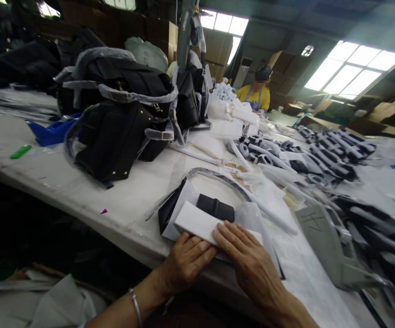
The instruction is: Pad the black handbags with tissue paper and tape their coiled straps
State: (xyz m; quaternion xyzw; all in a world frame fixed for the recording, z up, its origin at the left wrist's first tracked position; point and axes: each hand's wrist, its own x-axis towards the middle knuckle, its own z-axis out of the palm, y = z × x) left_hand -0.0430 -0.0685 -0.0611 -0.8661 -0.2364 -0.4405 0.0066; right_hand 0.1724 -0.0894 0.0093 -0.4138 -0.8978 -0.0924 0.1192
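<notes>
A folded white paper sheet (200, 222) lies over a black leather piece (215, 207) at the near edge of the white table (91, 191). My right hand (248, 257) lies flat on the paper with its fingers stretched out. My left hand (185, 262) rests beside it, fingers curled onto the paper's near edge; a thin bangle circles its wrist. A wrapped strap (218, 175) curves behind the black piece.
Black handbags (122, 118) wrapped in plastic stand at the back left. A green lighter (21, 151) and blue plastic (52, 132) lie left. Wrapped straps (320, 155) are piled right, beside a grey tool (324, 241). A person in yellow (257, 93) sits far off.
</notes>
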